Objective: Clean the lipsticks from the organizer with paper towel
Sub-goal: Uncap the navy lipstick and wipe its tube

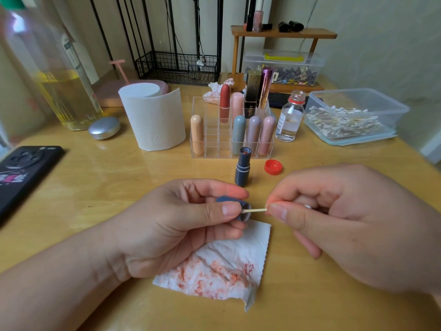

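Your right fingers (278,211) pinch a cotton swab (254,210), its tip inside the blue cap (229,199) that your left fingers (224,209) grip, so you look to be swabbing out the cap. Next, twist gently, then wipe on the red-smeared paper towel (226,266) at 6 o'clock. The uncapped lipstick (243,167) stands on the bench at 12, just before the organizer (214,149)

**One legible mark**

Gold letters, seemingly "YDBY", run vertically on the black square lipstick tube (251,103) standing in the clear organizer (212,144). Labels on the small clear bottle (287,121) and the tall yellow-liquid bottle (62,96) are too blurred to read.
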Motion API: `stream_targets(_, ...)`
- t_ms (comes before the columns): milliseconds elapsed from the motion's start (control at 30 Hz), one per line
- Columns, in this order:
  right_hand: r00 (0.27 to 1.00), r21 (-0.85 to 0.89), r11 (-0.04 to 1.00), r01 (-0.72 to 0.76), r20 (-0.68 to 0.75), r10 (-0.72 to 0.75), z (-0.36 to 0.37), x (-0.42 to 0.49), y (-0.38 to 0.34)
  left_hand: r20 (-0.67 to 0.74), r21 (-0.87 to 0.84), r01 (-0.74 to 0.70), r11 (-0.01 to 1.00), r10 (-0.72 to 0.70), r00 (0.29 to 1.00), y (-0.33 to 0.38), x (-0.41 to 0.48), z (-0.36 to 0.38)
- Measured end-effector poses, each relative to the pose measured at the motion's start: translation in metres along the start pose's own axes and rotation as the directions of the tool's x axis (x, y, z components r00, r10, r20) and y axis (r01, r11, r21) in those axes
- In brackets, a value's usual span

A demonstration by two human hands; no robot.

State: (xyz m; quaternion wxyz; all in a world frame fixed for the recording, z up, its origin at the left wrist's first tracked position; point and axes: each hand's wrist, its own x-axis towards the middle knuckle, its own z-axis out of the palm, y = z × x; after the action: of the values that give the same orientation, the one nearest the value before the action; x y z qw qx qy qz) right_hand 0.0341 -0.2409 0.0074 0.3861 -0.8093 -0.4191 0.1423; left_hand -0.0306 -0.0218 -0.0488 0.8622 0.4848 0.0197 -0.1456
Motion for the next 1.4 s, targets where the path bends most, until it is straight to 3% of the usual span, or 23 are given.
stream_targets(300,0.999,-0.041,0.998,0.036,0.002,-0.036,0.002,-0.001,0.001,0.059,0.056,-0.003,0.998,0.0,0.998,0.0,0.0,0.0)
stream_targets(433,0.997,-0.228,0.971,0.067,0.04,-0.059,0.0,-0.001,0.005,0.102,0.047,-0.025,0.999,0.02,0.995,0.0,-0.001,-0.003)
stream_targets(567,0.994,-0.362,0.927,0.094,-0.011,-0.105,-0.001,0.0,0.005,0.071,0.036,-0.015,0.999,0.012,0.997,0.0,-0.001,-0.001)
stream_targets(800,0.981,-0.42,0.896,0.144,-0.058,-0.184,0.001,0.002,0.005,0.006,0.042,0.006,0.999,-0.007,1.0,0.001,0.001,0.004)
stream_targets(933,0.975,-0.421,0.892,0.162,-0.073,-0.211,-0.001,0.002,0.004,0.043,0.109,0.009,0.994,-0.014,0.999,0.001,0.0,0.007)
stream_targets(1100,0.976,-0.461,0.88,0.12,-0.109,-0.19,-0.002,0.001,0.004,0.068,0.064,-0.015,0.998,0.011,0.998,0.0,-0.001,0.003)
stream_targets(1200,0.987,-0.439,0.894,0.096,-0.071,-0.141,-0.001,-0.001,0.003,0.024,0.087,-0.027,0.996,0.025,0.999,0.0,-0.001,0.007)
stream_targets(1300,0.997,-0.303,0.95,0.074,0.006,-0.076,-0.002,-0.001,0.001,-0.011,0.129,-0.032,0.991,0.033,0.999,0.0,-0.002,0.009)
stream_targets(1400,0.997,-0.17,0.983,0.071,-0.006,-0.073,-0.003,-0.001,0.0,0.003,0.153,-0.04,0.987,0.04,0.999,0.0,-0.003,0.01)
